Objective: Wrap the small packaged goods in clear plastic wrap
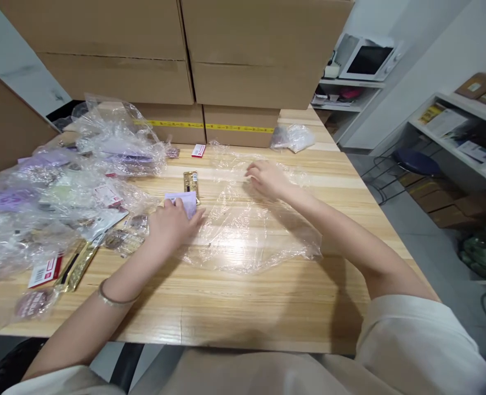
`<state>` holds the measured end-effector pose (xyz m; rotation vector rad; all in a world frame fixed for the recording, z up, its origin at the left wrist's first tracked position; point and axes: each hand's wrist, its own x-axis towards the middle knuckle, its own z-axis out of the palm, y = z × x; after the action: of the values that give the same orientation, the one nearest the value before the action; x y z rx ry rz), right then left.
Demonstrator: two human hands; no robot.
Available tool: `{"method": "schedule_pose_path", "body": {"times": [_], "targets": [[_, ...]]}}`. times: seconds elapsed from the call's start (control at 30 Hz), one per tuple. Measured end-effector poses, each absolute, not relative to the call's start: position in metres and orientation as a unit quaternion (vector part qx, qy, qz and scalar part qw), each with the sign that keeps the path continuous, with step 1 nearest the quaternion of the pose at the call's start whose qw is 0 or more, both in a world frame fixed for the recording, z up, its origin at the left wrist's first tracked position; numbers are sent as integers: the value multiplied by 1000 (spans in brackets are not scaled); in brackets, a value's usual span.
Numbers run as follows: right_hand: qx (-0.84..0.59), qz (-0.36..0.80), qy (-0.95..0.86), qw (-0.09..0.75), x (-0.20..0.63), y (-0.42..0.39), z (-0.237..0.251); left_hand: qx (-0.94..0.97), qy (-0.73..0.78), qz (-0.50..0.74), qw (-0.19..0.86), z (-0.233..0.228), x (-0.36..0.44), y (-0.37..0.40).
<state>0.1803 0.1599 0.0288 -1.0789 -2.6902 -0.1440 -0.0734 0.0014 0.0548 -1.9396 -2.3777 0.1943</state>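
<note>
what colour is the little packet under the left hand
Pale purple, a small flat packet held under the left hand; the head view shows it.

No legible text on any packet.

Bright, even indoor light falls from above onto the wooden table point(267, 307). A white glare patch sits on the clear plastic sheet point(243, 241) at the table's middle. Soft shadows lie on the table under both forearms. The view is wide-angle: the table's edges bow, and the corners beyond the table smear and blur, worst at left.
</note>
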Motion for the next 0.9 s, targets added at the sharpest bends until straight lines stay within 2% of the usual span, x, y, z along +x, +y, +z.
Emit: {"method": "schedule_pose_path", "body": {"times": [0.17, 0.33, 0.43, 0.57, 0.67, 0.77, 0.9], "targets": [[-209, -54, -972, 96, 73, 154, 37, -630, -766, 129, -4, 42, -89, 26], [-152, -49, -984, 74, 19, 160, 23, -656, -733, 178, -34, 62, -104, 14], [-159, -64, -983, 62, 13, 164, 28, -672, -725, 154, 8, 75, -102, -3], [-237, -85, -965, 74, 38, 164, 54, -772, -628, 0, 95, 74, -73, -20], [-339, -94, -930, 109, 87, 158, 75, -871, -477, -86, 84, 62, -44, -13], [-452, -70, -875, 157, 153, 146, 88, -917, -383, -103, 48, 44, -17, 5], [-522, -16, -835, 175, 226, 115, 81, -921, -383, -65, -14, 21, 12, 17]]}}
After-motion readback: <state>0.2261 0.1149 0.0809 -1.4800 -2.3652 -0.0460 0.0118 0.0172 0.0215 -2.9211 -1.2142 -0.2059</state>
